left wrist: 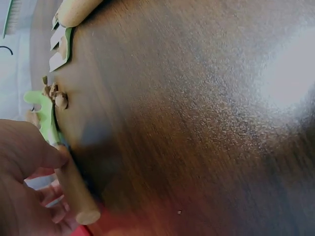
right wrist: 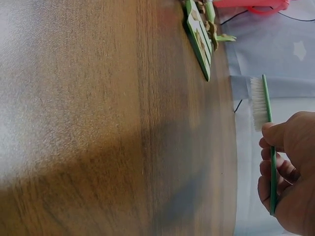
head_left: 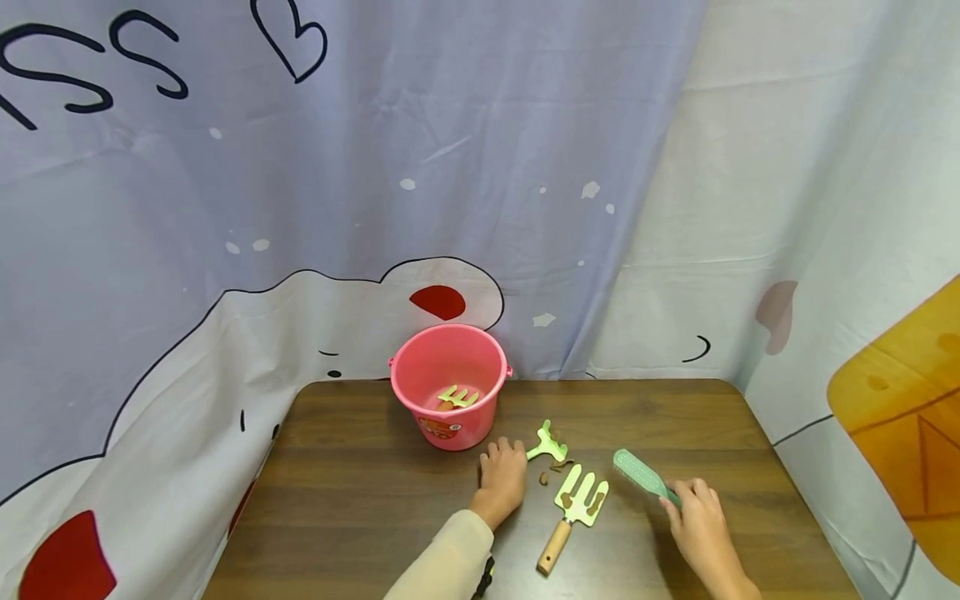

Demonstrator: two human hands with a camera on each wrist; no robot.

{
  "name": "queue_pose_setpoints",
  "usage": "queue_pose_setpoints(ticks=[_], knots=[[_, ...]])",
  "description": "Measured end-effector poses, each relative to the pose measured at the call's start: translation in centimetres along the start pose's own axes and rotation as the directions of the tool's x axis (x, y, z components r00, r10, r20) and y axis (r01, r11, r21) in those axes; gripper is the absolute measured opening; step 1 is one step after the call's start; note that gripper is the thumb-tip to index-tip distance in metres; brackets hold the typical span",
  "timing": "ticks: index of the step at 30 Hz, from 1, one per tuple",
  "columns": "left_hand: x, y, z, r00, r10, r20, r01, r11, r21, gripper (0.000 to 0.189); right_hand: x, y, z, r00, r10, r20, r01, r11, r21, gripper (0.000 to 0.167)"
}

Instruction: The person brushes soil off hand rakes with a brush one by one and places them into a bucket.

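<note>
My left hand (head_left: 502, 482) grips the wooden handle (left wrist: 75, 189) of a small hand rake (head_left: 549, 444) with a light green tined head. The rake lies low over the table, and in the left wrist view the thumb presses along its handle. Between my right fingers and thumb is a green brush (head_left: 639, 470) with white bristles (right wrist: 259, 104); the right hand (head_left: 703, 527) holds it by the handle, above the table. A light green garden fork (head_left: 579, 502) with a wooden handle lies between the hands, brown bits on its tines. More brown bits (head_left: 543, 478) are scattered beside the rake head.
A pink bucket (head_left: 401, 385) stands at the back of the brown wooden table (head_left: 337, 500). Inside it is another small light green fork (head_left: 461, 397). Behind the table hangs a printed curtain (head_left: 450, 167), close to its back edge.
</note>
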State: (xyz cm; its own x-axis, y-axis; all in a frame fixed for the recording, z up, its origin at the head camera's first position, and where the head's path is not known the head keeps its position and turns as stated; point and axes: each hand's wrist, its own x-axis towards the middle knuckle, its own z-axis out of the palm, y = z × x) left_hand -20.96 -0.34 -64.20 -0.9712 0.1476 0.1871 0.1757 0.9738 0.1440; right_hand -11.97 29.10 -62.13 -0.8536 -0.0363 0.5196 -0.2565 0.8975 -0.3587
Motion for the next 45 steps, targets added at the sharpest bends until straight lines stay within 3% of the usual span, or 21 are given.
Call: queue_pose_setpoints(ticks=[7, 15, 19, 27, 37, 45], knots=[[-0.1, -0.4, 1.1, 0.998, -0.063, -0.023, 0.062, 0.997, -0.041, 0.008, -0.1, -0.1, -0.1, 1.000, 0.003, 0.013, -0.003, 1.000, 0.007, 0.030], [-0.2, -0.7, 1.8, 0.993, -0.070, -0.092, 0.063, 0.995, -0.075, 0.007, -0.2, 0.0, 0.0, 1.000, -0.008, 0.014, 0.008, 1.000, 0.008, 0.031], [-0.3, -1.0, 1.6, 0.993, -0.059, -0.106, 0.052, 0.996, -0.069, 0.005, -0.3, 0.0, 0.1, 1.000, -0.009, 0.015, 0.009, 1.000, 0.006, 0.031], [-0.4, -1.7, 0.8, 0.995, -0.018, -0.095, 0.018, 1.000, -0.002, 0.023, -0.3, -0.3, 0.0, 1.000, 0.003, 0.030, -0.003, 1.000, 0.012, 0.030], [-0.6, -2.2, -0.6, 0.979, 0.048, -0.197, -0.041, 0.998, 0.043, 0.001, 0.0, -0.5, 0.1, 0.999, 0.000, 0.036, -0.001, 1.000, 0.021, 0.028], [-0.8, -2.4, -1.4, 0.978, 0.066, -0.197, -0.057, 0.997, 0.051, 0.014, 0.8, -0.9, 0.2, 0.999, -0.052, -0.009, 0.053, 0.998, 0.036, 0.029]])
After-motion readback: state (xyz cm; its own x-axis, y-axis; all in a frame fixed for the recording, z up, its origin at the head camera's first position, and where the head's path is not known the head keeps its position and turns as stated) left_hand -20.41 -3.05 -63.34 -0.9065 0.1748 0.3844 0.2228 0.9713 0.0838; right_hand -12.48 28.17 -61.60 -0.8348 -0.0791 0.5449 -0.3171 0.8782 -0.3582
